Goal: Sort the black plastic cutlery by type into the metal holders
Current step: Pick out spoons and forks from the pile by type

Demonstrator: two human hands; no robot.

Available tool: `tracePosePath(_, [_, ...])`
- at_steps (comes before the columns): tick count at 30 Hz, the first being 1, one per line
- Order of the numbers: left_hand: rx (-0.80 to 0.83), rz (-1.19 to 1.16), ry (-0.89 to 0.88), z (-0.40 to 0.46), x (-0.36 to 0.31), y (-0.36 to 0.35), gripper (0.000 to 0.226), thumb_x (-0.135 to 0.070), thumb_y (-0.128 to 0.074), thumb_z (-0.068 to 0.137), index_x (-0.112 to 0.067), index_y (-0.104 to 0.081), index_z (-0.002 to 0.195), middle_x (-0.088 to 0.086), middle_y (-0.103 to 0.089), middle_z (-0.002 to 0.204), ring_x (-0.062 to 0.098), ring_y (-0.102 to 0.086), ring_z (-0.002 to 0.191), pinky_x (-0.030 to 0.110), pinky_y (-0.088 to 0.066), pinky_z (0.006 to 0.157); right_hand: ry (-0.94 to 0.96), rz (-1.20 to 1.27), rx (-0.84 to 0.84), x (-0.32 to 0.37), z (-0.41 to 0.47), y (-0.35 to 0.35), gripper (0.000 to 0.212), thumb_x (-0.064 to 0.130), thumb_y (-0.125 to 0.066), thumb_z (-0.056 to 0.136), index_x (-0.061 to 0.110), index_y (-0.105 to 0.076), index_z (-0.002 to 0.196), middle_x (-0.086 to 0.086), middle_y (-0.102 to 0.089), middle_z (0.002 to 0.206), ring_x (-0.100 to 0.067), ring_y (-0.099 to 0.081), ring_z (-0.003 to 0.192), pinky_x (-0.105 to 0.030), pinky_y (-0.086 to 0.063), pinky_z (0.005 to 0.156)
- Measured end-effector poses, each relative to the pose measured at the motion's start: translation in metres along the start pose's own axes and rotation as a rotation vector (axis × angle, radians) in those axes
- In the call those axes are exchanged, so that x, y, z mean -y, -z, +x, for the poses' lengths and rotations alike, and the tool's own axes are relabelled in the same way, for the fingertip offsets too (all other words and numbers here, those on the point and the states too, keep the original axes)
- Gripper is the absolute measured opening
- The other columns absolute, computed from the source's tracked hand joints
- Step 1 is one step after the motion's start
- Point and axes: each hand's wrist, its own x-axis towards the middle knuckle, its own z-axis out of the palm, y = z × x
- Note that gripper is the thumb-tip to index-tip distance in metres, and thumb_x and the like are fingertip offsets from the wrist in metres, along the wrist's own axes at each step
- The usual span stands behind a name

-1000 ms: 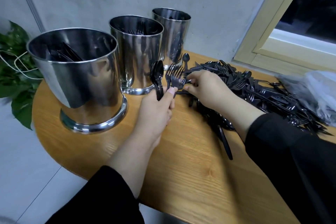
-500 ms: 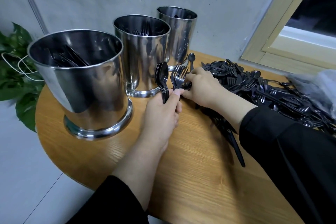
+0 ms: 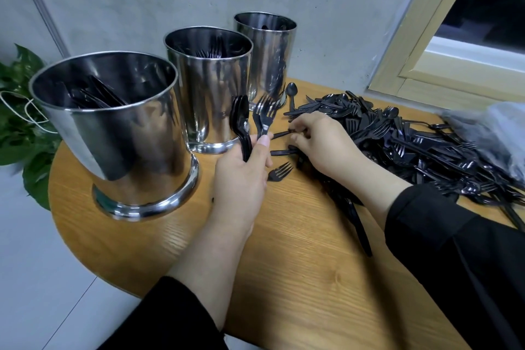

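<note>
Gripped upright in the left hand (image 3: 241,176) are two sorted bundles: a stack of black spoons (image 3: 241,122) on its outer side and a cluster of black forks (image 3: 264,116) beside them, bowls and tines pointing up, handles clamped between curled fingers and thumb; the bundles stand just in front of the middle holder (image 3: 210,88), which serves as the landmark below. The right hand (image 3: 321,142) lies to the right of the middle holder, at the near edge of the cutlery pile (image 3: 412,145); its fingertips are curled and pinch the end of a thin black handle (image 3: 279,134) that lies flat on the wooden table (image 3: 298,278), pointing back toward the left hand; a second handle (image 3: 281,152) lies just below it, partly under the fingers. A loose fork (image 3: 279,172) rests on the table between the two hands, in front of the middle holder and to its right. The near holder (image 3: 113,122), left of and in front of the middle holder, contains black pieces leaning against its wall; their type cannot be determined. Fork tines show above the rim inside the middle holder. The far holder (image 3: 265,51) stands behind and to the right of it, contents indistinct; a single spoon (image 3: 291,94) lies at its base. A green plant (image 3: 20,122) sits left of the near holder; crumpled plastic wrap (image 3: 491,133) lies beyond the pile.
</note>
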Motion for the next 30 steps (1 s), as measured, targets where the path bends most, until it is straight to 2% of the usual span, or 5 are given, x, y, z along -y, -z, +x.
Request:
tracePosePath(8, [-0.069,0.141,-0.055,0.002,0.002,0.001,0.039,-0.043,-0.056,0.102,-0.015,-0.061,0.074,-0.002,-0.053,0.064,0.019,-0.044,0.058,0.039,-0.039,0.058,0.093,-0.077,0.134,0.015,-0.034,0.012,0.036,0.048,-0.063,0.094,0.019,-0.069,0.114,0.001,-0.068,0.103,-0.016,-0.062,0.091,-0.031,-0.051,0.08])
tracePosePath(16, [-0.047,0.121,-0.093,-0.004,-0.002,0.001,0.042,-0.051,-0.055,0.094,-0.011,-0.067,0.091,0.001,-0.049,0.065,0.021,-0.042,0.059,0.043,-0.036,0.06,0.018,0.072,0.119,0.025,-0.047,0.001,0.018,0.022,-0.065,0.096,0.019,-0.072,0.113,0.005,-0.072,0.108,-0.013,-0.064,0.103,-0.024,-0.046,0.087])
tracePosePath(21, [-0.129,0.274,-0.207,-0.013,-0.009,-0.003,0.04,-0.035,-0.054,0.105,-0.011,-0.065,0.076,0.015,-0.065,0.073,0.006,-0.049,0.059,0.013,-0.042,0.059,0.038,0.258,-0.049,0.002,-0.076,0.037,0.017,0.019,-0.057,0.101,0.026,-0.07,0.11,0.017,-0.057,0.103,0.002,-0.055,0.096,-0.012,-0.039,0.085])
tracePosePath(26, [0.204,0.43,-0.153,-0.019,-0.015,-0.039,0.031,-0.039,-0.057,0.103,-0.024,-0.072,0.08,0.013,-0.074,0.081,0.031,-0.067,0.076,0.032,-0.054,0.074,0.0,0.452,-0.298,-0.034,-0.111,0.066,0.017,0.018,-0.066,0.096,0.034,-0.07,0.101,0.022,-0.065,0.092,-0.001,-0.063,0.085,-0.02,-0.049,0.081])
tracePosePath(30, [0.485,0.43,-0.108,-0.031,-0.018,-0.072,0.031,-0.036,-0.055,0.105,-0.023,-0.069,0.08,0.002,-0.065,0.061,0.019,-0.059,0.054,0.039,-0.05,0.06,-0.085,0.564,-0.45,-0.057,-0.116,0.072,0.014,0.024,-0.071,0.092,0.036,-0.067,0.098,0.009,-0.071,0.089,-0.017,-0.068,0.081,-0.047,-0.058,0.078])
